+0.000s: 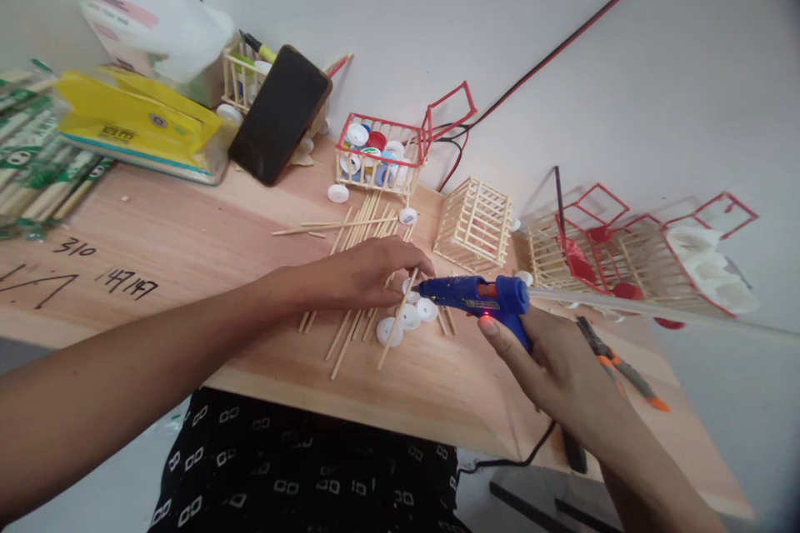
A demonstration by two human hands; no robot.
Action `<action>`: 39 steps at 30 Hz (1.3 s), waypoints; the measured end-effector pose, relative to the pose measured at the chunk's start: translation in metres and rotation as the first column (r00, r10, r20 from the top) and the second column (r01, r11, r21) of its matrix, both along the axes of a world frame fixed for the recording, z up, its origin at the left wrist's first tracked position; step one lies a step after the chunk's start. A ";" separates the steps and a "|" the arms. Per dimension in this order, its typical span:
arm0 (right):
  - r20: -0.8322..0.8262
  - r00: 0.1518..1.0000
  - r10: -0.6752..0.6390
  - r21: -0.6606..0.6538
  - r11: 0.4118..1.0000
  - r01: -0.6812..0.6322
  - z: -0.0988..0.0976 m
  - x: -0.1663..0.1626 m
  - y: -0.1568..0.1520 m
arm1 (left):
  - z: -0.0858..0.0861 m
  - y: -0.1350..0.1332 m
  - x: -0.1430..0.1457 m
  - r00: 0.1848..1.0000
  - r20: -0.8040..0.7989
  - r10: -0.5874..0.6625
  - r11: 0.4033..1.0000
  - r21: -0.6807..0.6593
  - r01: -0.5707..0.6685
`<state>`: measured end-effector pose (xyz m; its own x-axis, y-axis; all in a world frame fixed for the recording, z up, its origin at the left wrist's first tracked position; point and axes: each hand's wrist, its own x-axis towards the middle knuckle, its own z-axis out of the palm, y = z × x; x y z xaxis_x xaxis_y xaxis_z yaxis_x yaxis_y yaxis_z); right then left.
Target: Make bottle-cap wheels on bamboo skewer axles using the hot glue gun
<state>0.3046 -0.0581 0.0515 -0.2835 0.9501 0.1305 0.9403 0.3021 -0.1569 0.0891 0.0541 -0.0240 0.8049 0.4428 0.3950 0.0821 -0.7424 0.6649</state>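
Observation:
My right hand (550, 358) is wrapped around a blue hot glue gun (466, 293), thumb along its side beside a glowing red light. A long clear glue stick (625, 306) sticks out of its back. The nozzle points left, close to the fingers of my left hand (375, 273). Those fingers are bent around the upper end of a thin wooden stick (392, 337), which slants down over white bottle caps (409, 316). Whether the nozzle touches the stick cannot be made out. Beneath my left hand lies a loose pile of wooden sticks (343, 346).
Along the wall stand a red-rimmed stick cart (381, 150) full of caps, a plain stick cage (475, 221) and more red-trimmed carts (562, 254). A phone (281, 112) leans beside a yellow packet (137, 121) and bagged sticks (37, 154). Orange-handled pliers (625, 366) lie right.

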 end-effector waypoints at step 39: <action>0.016 0.998 -0.053 -0.039 0.998 0.053 0.005 -0.001 -0.001 | 0.000 0.000 0.001 1.000 -0.014 -0.004 1.000 -0.004 0.004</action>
<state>0.3032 -0.0587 0.0564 -0.2341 0.9681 0.0892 0.9571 0.2456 -0.1537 0.0898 0.0539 -0.0241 0.8122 0.4408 0.3820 0.0883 -0.7403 0.6665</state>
